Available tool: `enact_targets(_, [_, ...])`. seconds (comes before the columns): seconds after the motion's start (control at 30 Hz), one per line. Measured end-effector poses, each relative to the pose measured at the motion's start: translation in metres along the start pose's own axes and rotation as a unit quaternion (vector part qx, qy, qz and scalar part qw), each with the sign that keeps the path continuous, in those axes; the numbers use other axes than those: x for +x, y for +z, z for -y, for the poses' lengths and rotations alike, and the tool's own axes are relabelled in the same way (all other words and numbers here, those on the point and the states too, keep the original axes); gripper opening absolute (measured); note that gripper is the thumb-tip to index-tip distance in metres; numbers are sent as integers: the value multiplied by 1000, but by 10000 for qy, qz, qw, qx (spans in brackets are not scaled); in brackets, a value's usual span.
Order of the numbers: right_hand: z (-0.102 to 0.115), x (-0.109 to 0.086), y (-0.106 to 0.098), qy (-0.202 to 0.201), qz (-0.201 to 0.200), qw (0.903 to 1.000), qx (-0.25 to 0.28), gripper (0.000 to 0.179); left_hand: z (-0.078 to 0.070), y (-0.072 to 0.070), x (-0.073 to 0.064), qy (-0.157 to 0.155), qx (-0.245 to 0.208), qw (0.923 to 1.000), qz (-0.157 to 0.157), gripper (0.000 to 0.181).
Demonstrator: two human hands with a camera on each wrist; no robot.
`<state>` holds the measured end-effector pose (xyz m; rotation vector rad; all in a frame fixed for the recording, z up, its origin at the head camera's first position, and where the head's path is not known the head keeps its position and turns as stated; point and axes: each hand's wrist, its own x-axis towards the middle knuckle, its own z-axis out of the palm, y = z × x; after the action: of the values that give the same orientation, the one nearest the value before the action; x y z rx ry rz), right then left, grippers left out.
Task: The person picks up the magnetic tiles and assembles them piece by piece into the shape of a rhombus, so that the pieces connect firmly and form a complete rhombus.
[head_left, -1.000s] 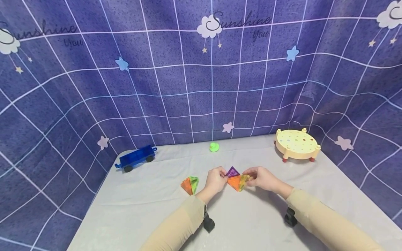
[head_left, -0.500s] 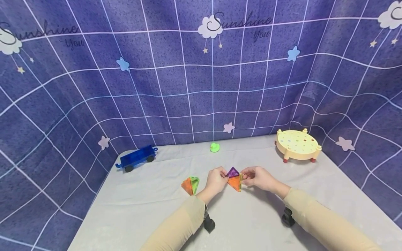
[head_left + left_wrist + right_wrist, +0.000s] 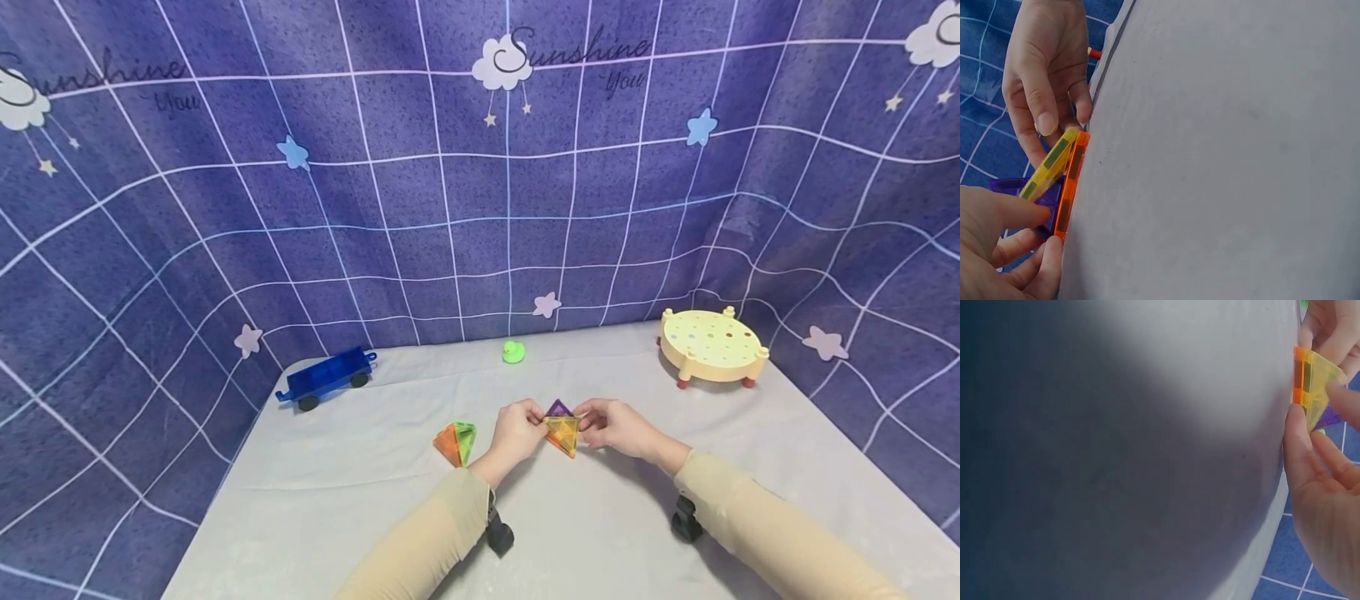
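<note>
My left hand pinches the near corner of an orange triangular magnetic tile joined to a purple triangular tile. A yellow triangular magnetic tile leans over the orange one, meeting it along one edge with a narrow wedge between them in the left wrist view. My right hand has its fingertips at the yellow tile's corner; in the right wrist view the thumb lies over its face and a finger sits under the edge. Left of my hands, a joined orange-and-green tile pair lies on the table.
A blue toy wagon stands at the back left of the grey table. Behind my hands sits a green rubber duck. A round cream toy table with red-tipped legs is at the back right, before a blue patterned curtain.
The yellow tile has swung from the right side of the orange tile, through edge-on, to over it. My right hand moved slightly left with it; my left hand stayed put.
</note>
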<state>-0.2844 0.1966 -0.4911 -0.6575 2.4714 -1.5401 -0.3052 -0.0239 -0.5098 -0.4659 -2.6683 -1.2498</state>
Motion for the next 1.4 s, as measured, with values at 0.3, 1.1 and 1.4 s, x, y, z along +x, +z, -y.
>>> enact_targets(0.3, [3, 5, 5, -255, -359, 9916, -1216, 46, -3, 0, -1, 214, -96, 9996, -171, 17])
enact_targets(1.1, [2, 4, 2, -691, 22, 9902, -1215, 55, -8, -7, -3, 94, 141, 9993, 335, 16])
enact_targets(1.4, [2, 6, 1, -643, 116, 9891, -1321, 55, -10, -29, -25, 525, 1151, 9866, 1030, 24])
